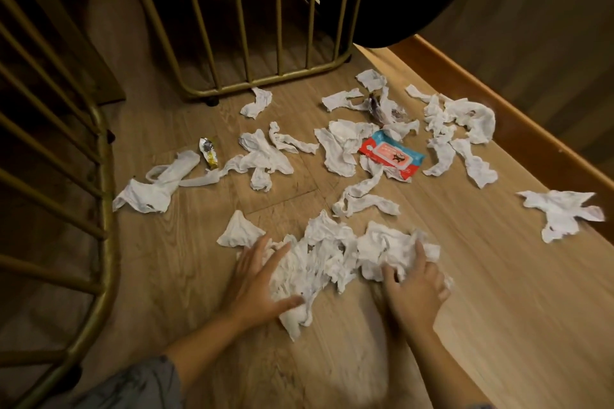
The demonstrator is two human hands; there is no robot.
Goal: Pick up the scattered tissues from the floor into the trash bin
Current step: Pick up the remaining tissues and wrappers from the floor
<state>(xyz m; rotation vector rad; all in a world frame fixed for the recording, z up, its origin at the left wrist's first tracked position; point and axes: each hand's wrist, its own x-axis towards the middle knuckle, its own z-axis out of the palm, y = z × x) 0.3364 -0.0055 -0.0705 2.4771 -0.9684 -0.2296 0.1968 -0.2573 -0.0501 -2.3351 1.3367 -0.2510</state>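
- Both hands flank the near heap of tissues (335,262) on the wooden floor (498,309), probably to squeeze it into one bundle.
- The left hand (255,279) lies spread and flat, thumb under the heap's left edge.
- The right hand (415,285) curls loosely, fingers dug into the right end.
- More tissues, a wipes packet (392,156) and a wrapper (209,151) lie scattered towards the gold railing (265,76).
- No trash bin shows.

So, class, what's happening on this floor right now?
A person is gathering crumpled white tissues. The left hand and right hand press in on either side of the nearest tissue pile on the wooden floor. Many more tissues, a wet-wipes packet and a small wrapper lie beyond. No trash bin is clearly visible.
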